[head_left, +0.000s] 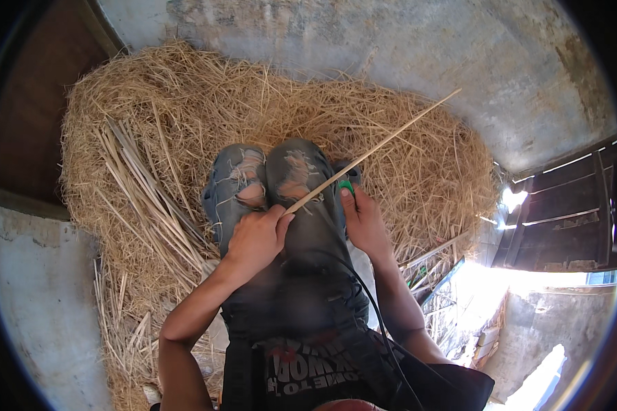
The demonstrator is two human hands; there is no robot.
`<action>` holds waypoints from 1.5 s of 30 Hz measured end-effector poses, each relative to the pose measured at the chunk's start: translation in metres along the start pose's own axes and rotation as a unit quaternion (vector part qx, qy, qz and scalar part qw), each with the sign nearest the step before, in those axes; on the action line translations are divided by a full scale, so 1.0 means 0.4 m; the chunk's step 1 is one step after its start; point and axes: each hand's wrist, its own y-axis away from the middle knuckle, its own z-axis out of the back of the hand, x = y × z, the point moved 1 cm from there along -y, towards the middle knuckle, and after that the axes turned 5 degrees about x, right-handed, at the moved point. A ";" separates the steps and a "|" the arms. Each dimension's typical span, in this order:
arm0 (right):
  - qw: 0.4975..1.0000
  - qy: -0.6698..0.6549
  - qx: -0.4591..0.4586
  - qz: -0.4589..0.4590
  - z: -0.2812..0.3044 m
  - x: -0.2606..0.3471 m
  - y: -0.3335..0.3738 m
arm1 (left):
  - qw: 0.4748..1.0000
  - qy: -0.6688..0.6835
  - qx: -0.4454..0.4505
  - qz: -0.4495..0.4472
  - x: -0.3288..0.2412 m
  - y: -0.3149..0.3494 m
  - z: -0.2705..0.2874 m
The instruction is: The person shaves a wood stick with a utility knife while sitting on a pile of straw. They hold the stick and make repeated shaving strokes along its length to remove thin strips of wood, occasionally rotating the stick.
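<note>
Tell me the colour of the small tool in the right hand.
Green: the small tool shows at the right hand, against the long pale stick, in the head view.

Bare arms, ripped grey-blue jeans and a dark printed shirt

The faded grey-blue denim jeans, at the centre of the frame, are torn open and frayed over both knees. A black short-sleeved shirt with pale and red printed lettering fills the lower middle. Both forearms are uncovered, with no sleeves, and a thin black cable curves across the lap toward the lower right.
</note>
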 end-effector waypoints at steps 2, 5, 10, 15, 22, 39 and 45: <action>1.000 0.013 -0.007 -0.008 -0.006 -0.002 -0.006 | 1.000 -0.005 -0.002 -0.002 -0.002 -0.002 0.000; 1.000 0.021 -0.015 -0.018 -0.012 0.003 -0.014 | 1.000 -0.018 -0.005 -0.006 -0.009 -0.006 0.001; 1.000 0.002 -0.021 -0.020 -0.038 -0.013 -0.021 | 1.000 -0.027 -0.005 -0.003 -0.018 -0.013 0.000; 1.000 -0.019 0.007 -0.023 -0.043 -0.019 -0.030 | 0.999 -0.046 0.003 0.002 -0.023 -0.020 -0.005; 0.999 -0.022 0.032 -0.011 -0.053 -0.034 -0.029 | 0.999 -0.038 0.008 0.002 -0.032 -0.028 -0.005; 0.986 0.006 0.152 0.062 -0.030 -0.034 -0.047 | 0.999 -0.018 0.036 0.014 -0.035 -0.071 -0.016; 0.976 -0.086 0.200 -0.008 -0.025 -0.064 -0.062 | 0.999 -0.003 0.037 0.003 -0.029 -0.071 -0.018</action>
